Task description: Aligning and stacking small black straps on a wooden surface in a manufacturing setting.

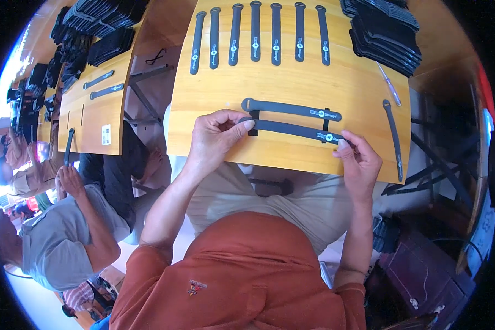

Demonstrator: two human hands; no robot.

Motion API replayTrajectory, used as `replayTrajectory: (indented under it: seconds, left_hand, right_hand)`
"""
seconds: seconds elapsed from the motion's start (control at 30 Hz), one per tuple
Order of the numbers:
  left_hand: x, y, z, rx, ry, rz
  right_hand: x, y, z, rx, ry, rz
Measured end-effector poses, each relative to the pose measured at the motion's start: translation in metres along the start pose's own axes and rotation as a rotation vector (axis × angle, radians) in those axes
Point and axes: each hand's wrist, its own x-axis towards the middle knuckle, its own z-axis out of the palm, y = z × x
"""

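Note:
Two long black straps lie side by side across the near part of a yellow wooden board [313,82]. My left hand [217,137] pinches the left end of the nearer strap [294,130]. My right hand [360,162] presses that strap's right end against the board. The farther strap [291,109] lies just beyond it, untouched. Two short black loops cross both straps, one near each end. The board rests over my lap.
Several black straps [256,36] lie in a row at the board's far edge. A single strap [393,137] and a clear pen [389,83] lie at the right. Stacks of black straps [388,33] sit at the far right. A person at the left holds a strap beside another board [93,110].

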Motion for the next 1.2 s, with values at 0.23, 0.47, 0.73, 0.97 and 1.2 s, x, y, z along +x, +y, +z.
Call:
replayTrajectory:
  seconds: [0.23,0.47,0.73,0.97,1.2]
  left_hand:
    - [0.019,-0.003,-0.007,-0.010,-0.038,-0.011]
    - [0.027,-0.004,-0.005,-0.013,0.002,-0.027]
    - [0.031,0.005,-0.004,0.145,0.076,-0.068]
    - [0.038,-0.001,-0.012,0.116,-0.011,-0.114]
    - [0.040,0.001,-0.010,0.156,-0.008,-0.144]
  right_hand:
    - [0.020,0.003,0.003,-0.104,0.005,-0.067]
    - [0.035,0.000,0.006,-0.111,0.005,-0.089]
    - [0.038,0.010,0.007,-0.170,0.027,-0.046]
    - [0.042,0.006,0.009,-0.254,0.036,-0.041]
    - [0.043,0.007,0.012,-0.249,0.064,-0.065]
